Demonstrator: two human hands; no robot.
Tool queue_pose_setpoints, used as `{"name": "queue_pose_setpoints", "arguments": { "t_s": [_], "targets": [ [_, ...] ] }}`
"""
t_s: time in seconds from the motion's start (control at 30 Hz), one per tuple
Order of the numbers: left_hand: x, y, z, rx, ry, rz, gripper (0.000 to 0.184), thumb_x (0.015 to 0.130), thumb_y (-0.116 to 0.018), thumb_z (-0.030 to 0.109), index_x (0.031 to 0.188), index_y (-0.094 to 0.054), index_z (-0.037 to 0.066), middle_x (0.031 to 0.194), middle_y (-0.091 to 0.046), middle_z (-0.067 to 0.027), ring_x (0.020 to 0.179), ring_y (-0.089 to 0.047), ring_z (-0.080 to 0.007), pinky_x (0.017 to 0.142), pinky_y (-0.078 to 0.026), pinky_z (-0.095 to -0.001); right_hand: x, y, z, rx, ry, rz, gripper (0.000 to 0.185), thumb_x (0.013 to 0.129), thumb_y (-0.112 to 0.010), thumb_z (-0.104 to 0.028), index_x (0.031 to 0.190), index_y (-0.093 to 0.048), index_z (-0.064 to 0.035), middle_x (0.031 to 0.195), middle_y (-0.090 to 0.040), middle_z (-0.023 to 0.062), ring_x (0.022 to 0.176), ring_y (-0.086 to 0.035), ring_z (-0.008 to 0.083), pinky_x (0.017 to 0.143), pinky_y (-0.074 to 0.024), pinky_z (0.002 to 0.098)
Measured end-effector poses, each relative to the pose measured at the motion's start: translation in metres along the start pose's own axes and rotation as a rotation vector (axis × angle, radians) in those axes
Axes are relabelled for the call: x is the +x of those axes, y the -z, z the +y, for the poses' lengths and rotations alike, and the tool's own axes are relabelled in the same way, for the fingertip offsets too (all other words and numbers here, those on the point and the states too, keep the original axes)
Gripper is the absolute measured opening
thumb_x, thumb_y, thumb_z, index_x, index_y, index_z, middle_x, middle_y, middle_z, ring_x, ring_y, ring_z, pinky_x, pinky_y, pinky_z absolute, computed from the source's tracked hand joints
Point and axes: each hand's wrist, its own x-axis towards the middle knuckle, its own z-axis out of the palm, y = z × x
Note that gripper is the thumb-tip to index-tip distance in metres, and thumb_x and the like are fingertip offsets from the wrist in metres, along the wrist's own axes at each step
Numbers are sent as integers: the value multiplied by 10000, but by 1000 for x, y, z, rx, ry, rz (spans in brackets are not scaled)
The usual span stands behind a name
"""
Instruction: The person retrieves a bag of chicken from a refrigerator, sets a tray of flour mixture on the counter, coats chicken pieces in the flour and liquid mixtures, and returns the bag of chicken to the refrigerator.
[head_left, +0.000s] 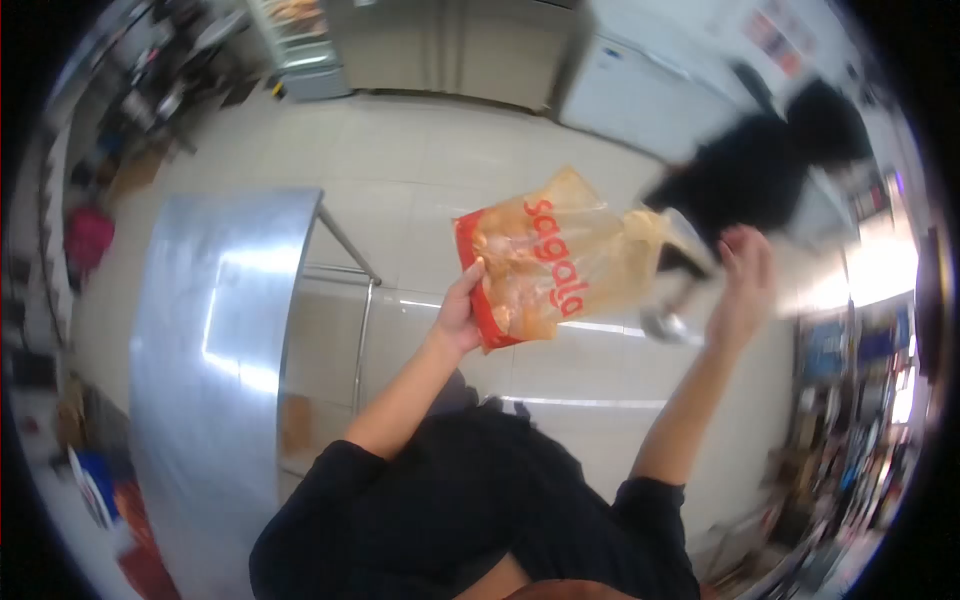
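Note:
A clear plastic bag (545,262) with a red edge and red lettering "sagala" is held up in front of my body, with pale orange-brown food inside it. My left hand (462,312) grips the bag by its red bottom edge at the left. The twisted or gathered end of the bag points right, toward my right hand (745,268). That hand is raised to the right of the bag, apart from it, with its fingers bent and blurred. Whether it holds anything is hard to make out.
A shiny metal table (215,380) stands at my left. Steel cabinets (450,50) and a white chest freezer (640,95) line the back. A person in black (745,175) bends over at the upper right. Crowded shelves (850,400) are on the right.

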Motion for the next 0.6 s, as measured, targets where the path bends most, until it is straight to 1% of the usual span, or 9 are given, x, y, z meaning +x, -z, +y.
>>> {"name": "queue_pose_setpoints", "arguments": {
  "t_s": [0.03, 0.1, 0.17, 0.2, 0.27, 0.33, 0.43, 0.5, 0.6],
  "targets": [
    [-1, -3, 32, 23, -126, 45, 617, 994, -632, 366, 1485, -426, 55, 1428, -553, -151, 1300, -560, -333, 1104, -458, -534, 0, -38, 0, 143, 61, 126, 197, 1041, -537, -126, 1033, -668, 22, 1014, -669, 84, 979, -634, 183, 940, -480, 316],
    [9, 4, 81, 65, -275, 110, 634, 991, -638, 357, 1487, -408, 37, 1442, -540, -151, 1302, -559, -330, 1113, -456, -522, 7, -96, 23, -83, 262, -56, 199, 1024, -486, -46, 1033, -666, 37, 1035, -677, 107, 984, -645, 205, 982, -483, 368],
    [-77, -95, -115, 214, -415, 80, 643, 986, -643, 355, 1488, -405, 31, 1449, -534, -150, 1305, -556, -331, 1121, -450, -519, -47, 108, -58, -78, 537, -449, 232, 961, -564, -85, 1127, -677, 31, 1160, -691, 162, 1154, -623, 319, 1090, -413, 449],
    [-58, -66, -86, 244, -450, 82, 653, 976, -647, 361, 1491, -408, 39, 1452, -533, -155, 1314, -547, -345, 1125, -441, -534, -49, 61, -28, -189, 599, -669, 341, 941, -625, -166, 1235, -668, 0, 1351, -623, 187, 1332, -518, 368, 1153, -343, 473],
    [-59, -53, -82, 309, -499, 98, 674, 956, -655, 372, 1498, -412, 54, 1457, -531, -164, 1334, -529, -372, 1133, -423, -565, -62, 14, -26, -292, 731, -863, 531, 935, -661, -221, 1423, -559, -36, 1532, -480, 187, 1452, -384, 388, 1195, -269, 495],
    [-59, -48, -74, 241, -475, 107, 698, 936, -673, 365, 1500, -409, 50, 1462, -526, -167, 1330, -531, -376, 1130, -426, -571, -54, -31, -26, -319, 676, -954, 727, 927, -692, -242, 1557, -383, -50, 1608, -367, 201, 1501, -296, 399, 1213, -226, 487],
    [-45, -48, -67, 203, -487, -23, 725, 907, -705, 360, 1489, -421, 34, 1452, -541, -177, 1310, -551, -367, 1119, -439, -563, -46, -65, 0, -51, 458, -1159, 818, 931, -706, -246, 1600, -276, -50, 1622, -332, 218, 1508, -294, 394, 1220, -234, 456],
    [-39, -45, -80, 129, -474, -173, 704, 922, -694, 338, 1484, -419, 15, 1449, -545, -185, 1298, -566, -354, 1127, -437, -533, -55, -53, 8, 121, 151, -1284, 842, 941, -710, -268, 1608, -245, -46, 1626, -326, 207, 1506, -305, 361, 1219, -248, 425],
    [-31, -32, -97, 147, -555, -84, 704, 918, -696, 341, 1483, -429, 17, 1441, -558, -174, 1291, -574, -344, 1128, -437, -525, -77, -44, 13, 382, -129, -1343, 874, 952, -712, -293, 1616, -204, -36, 1611, -342, 189, 1490, -333, 304, 1211, -274, 394]
  ]
}}
